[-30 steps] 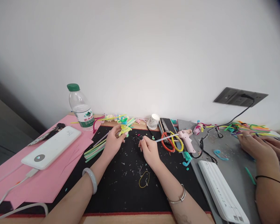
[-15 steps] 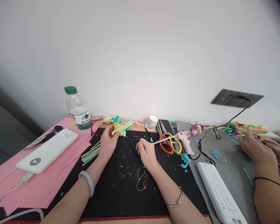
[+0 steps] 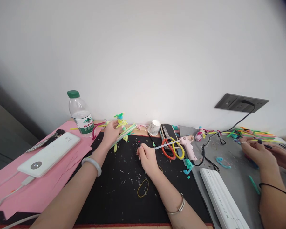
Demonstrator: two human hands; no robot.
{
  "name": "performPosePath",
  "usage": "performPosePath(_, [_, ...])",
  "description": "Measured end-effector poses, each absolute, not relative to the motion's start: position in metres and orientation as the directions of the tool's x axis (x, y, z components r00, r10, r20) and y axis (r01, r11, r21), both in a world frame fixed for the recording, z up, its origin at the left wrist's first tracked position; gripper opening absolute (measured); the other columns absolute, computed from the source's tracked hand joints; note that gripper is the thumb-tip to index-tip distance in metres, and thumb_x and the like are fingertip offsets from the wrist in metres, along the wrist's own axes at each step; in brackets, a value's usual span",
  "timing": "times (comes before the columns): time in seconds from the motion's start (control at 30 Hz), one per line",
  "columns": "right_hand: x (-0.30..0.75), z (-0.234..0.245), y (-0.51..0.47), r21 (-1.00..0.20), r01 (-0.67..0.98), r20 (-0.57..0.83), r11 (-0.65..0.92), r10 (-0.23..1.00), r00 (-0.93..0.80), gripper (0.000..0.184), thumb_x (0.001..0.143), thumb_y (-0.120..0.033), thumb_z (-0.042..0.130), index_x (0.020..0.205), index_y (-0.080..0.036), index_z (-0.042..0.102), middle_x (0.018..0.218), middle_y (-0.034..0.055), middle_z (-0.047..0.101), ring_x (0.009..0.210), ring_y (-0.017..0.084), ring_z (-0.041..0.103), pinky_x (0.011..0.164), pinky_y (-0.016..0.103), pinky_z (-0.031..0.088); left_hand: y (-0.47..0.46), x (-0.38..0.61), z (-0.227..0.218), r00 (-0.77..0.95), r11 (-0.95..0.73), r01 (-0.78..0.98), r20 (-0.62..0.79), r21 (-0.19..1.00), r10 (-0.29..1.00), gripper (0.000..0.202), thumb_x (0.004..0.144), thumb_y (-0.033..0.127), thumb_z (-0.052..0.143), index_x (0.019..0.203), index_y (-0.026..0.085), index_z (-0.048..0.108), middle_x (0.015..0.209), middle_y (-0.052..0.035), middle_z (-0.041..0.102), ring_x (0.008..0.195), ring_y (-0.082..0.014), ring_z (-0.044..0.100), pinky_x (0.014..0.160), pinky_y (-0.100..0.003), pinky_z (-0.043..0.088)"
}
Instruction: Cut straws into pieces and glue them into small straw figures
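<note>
The left hand (image 3: 111,132) has its fingers closed around a small yellow-green pipe-cleaner figure (image 3: 120,122), raised just over the far edge of the black mat (image 3: 124,197), at about eleven o'clock from the right hand (image 3: 146,156). The right hand's fingers are pinched on the near end of a clear glue stick (image 3: 165,144). The stick's long axis runs toward two o'clock, its far end close to the pink glue gun (image 3: 187,144) beside the red and yellow scissors (image 3: 171,146). The figure stands roughly upright, its teal-topped head pointing to twelve o'clock and loose stems trailing toward six. This looks like an assembling step, the figure held up for checking; the next move likely calls for bringing figure and stick together with a steady grip. At three o'clock, another person's hands (image 3: 259,149) work among coloured stems on the grey surface (image 3: 238,171).
</note>
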State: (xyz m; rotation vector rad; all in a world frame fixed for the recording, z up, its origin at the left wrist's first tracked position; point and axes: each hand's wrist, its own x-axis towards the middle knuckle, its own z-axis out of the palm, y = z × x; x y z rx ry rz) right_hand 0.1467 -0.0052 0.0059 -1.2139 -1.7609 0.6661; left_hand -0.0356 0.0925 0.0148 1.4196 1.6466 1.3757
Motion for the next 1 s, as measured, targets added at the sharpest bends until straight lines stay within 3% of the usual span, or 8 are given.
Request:
performPosePath(0.17, [0.147, 0.005, -0.005, -0.809, 0.458, 0.348, 0.369, 0.928, -0.134, 0.033, 0.089, -0.025, 0.033, 0.059, -0.018, 0.045, 0.049, -0.0038, 0.045, 0.05, 0.009, 0.044, 0.054, 0.02, 0.031, 0.122, -0.033, 0.017, -0.175, -0.105, 0.6, 0.258, 0.793, 0.95, 0.035, 0.07, 0.022, 0.058, 0.103, 0.012, 0.054, 0.109, -0.0127, 0.062, 0.101, -0.0225, 0.058, 0.088, -0.034, 0.044])
performPosePath(0.47, [0.146, 0.007, -0.004, -0.811, 0.468, 0.323, 0.35, 0.936, -0.139, 0.034, 0.089, -0.025, 0.033, 0.058, -0.018, 0.045, 0.047, -0.0041, 0.045, 0.049, 0.009, 0.045, 0.053, 0.02, 0.031, 0.136, -0.028, 0.005, -0.162, -0.059, 0.68, 0.229, 0.731, 0.96, 0.029, 0.072, 0.02, 0.056, 0.1, 0.013, 0.051, 0.102, -0.0134, 0.063, 0.095, -0.0224, 0.059, 0.085, -0.035, 0.043])
performPosePath(0.77, [0.146, 0.006, -0.004, -0.816, 0.463, 0.321, 0.347, 0.937, -0.137, 0.033, 0.088, -0.026, 0.033, 0.059, -0.018, 0.045, 0.049, -0.0037, 0.045, 0.051, 0.009, 0.044, 0.053, 0.021, 0.031, 0.124, -0.037, 0.021, -0.13, -0.054, 0.807, 0.267, 0.587, 0.955, 0.038, 0.071, 0.026, 0.056, 0.107, 0.014, 0.05, 0.116, -0.0135, 0.058, 0.106, -0.025, 0.053, 0.088, -0.033, 0.04])
performPosePath(0.83, [0.146, 0.006, -0.005, -0.817, 0.463, 0.323, 0.344, 0.938, -0.128, 0.031, 0.087, -0.026, 0.034, 0.059, -0.018, 0.046, 0.05, -0.0039, 0.044, 0.05, 0.009, 0.042, 0.052, 0.021, 0.03, 0.116, -0.045, 0.031, -0.138, -0.049, 0.832, 0.291, 0.553, 0.947, 0.032, 0.072, 0.027, 0.054, 0.102, 0.015, 0.054, 0.111, -0.0122, 0.061, 0.103, -0.0249, 0.055, 0.085, -0.032, 0.041])
performPosePath(0.9, [0.146, 0.006, -0.005, -0.811, 0.476, 0.328, 0.342, 0.938, -0.114, 0.028, 0.085, -0.026, 0.038, 0.06, -0.018, 0.046, 0.05, -0.0044, 0.042, 0.049, 0.009, 0.039, 0.05, 0.021, 0.028, 0.105, -0.053, 0.04, -0.153, -0.034, 0.84, 0.296, 0.542, 0.943, 0.018, 0.074, 0.029, 0.05, 0.086, 0.019, 0.059, 0.097, -0.008, 0.065, 0.092, -0.0237, 0.058, 0.077, -0.031, 0.042])
performPosePath(1.0, [0.145, 0.006, -0.004, -0.792, 0.502, 0.342, 0.347, 0.934, -0.106, 0.025, 0.082, -0.025, 0.04, 0.059, -0.017, 0.046, 0.051, -0.0048, 0.041, 0.049, 0.008, 0.036, 0.049, 0.021, 0.026, 0.085, -0.059, 0.043, -0.142, -0.019, 0.858, 0.274, 0.513, 0.951, 0.018, 0.077, 0.032, 0.045, 0.07, 0.021, 0.057, 0.075, -0.0044, 0.066, 0.074, -0.0211, 0.059, 0.068, -0.029, 0.041])
